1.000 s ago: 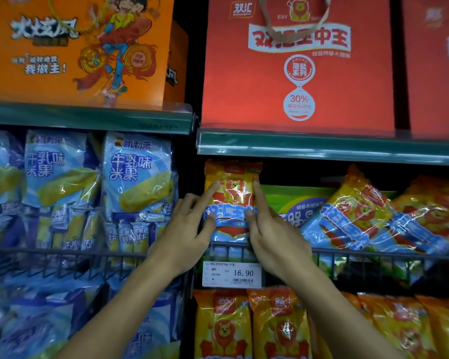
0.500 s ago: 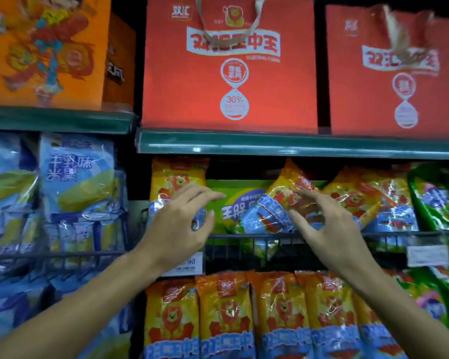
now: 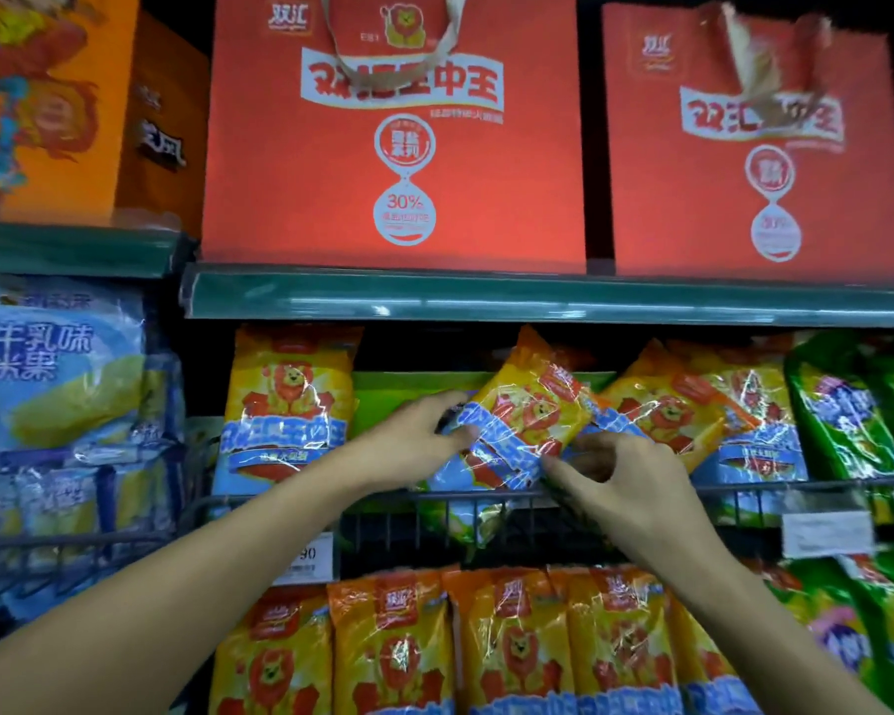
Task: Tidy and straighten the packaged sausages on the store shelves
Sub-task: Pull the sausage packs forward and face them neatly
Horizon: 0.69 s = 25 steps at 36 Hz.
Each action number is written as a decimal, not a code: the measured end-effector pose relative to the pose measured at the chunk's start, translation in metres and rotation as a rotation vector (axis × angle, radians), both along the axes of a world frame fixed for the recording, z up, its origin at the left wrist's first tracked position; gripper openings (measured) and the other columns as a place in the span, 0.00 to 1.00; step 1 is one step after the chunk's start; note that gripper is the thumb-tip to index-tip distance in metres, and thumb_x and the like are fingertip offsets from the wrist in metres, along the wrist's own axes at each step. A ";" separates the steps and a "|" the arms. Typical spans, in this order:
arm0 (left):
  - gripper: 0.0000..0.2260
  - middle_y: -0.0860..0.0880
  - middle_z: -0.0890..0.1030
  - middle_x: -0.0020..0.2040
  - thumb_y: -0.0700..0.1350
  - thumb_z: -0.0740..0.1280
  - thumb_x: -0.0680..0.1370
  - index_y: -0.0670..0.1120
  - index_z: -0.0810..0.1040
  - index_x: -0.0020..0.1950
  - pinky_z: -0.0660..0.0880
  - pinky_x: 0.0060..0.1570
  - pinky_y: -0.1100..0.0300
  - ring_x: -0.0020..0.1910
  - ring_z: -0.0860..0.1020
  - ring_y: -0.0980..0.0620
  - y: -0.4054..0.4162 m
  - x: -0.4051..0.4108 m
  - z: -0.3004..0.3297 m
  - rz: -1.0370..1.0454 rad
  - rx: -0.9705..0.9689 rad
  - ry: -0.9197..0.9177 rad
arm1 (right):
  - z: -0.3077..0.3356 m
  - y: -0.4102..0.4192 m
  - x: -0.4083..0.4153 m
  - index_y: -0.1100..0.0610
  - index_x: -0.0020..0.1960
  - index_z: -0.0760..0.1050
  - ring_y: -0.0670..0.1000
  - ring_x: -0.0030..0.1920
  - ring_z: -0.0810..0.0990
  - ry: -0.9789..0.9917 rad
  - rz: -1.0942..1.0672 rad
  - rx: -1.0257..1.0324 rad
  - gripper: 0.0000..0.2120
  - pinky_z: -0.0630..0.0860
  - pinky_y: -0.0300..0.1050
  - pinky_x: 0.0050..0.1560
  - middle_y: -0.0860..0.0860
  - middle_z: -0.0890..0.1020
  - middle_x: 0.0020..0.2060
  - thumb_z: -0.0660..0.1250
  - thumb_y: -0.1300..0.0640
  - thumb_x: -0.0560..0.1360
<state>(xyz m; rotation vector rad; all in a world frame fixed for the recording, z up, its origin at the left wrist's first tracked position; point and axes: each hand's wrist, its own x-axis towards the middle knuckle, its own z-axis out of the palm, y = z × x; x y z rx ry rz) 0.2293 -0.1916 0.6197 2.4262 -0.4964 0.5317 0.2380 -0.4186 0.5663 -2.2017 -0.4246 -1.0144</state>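
Note:
A tilted yellow-and-blue sausage pack (image 3: pixel 525 420) with a lion on it leans to the right on the middle shelf behind a wire rail (image 3: pixel 744 488). My left hand (image 3: pixel 409 446) grips its left edge, fingers curled behind it. My right hand (image 3: pixel 610 477) pinches its lower right corner. An upright pack of the same kind (image 3: pixel 287 405) stands to the left. Another tilted pack (image 3: pixel 677 405) lies to the right. A row of upright orange sausage packs (image 3: pixel 507 642) fills the shelf below.
Red gift boxes (image 3: pixel 393 141) and an orange box (image 3: pixel 47 105) stand on the top shelf. Blue rice-snack bags (image 3: pixel 63 379) hang at left. Green packs (image 3: pixel 847 405) sit at right. A green box (image 3: pixel 414 389) shows behind the packs. Price tags (image 3: pixel 827 534) clip to the rail.
Both hands left the upright pack at left, moved right, and took hold of the tilted pack. The view shifted right as well.

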 end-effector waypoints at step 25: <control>0.34 0.55 0.72 0.70 0.47 0.64 0.84 0.49 0.47 0.82 0.73 0.66 0.52 0.62 0.76 0.52 0.039 -0.028 0.003 0.140 -0.196 0.083 | 0.029 0.066 0.020 0.52 0.79 0.56 0.56 0.53 0.82 0.202 0.463 0.040 0.35 0.78 0.55 0.56 0.56 0.83 0.56 0.62 0.38 0.78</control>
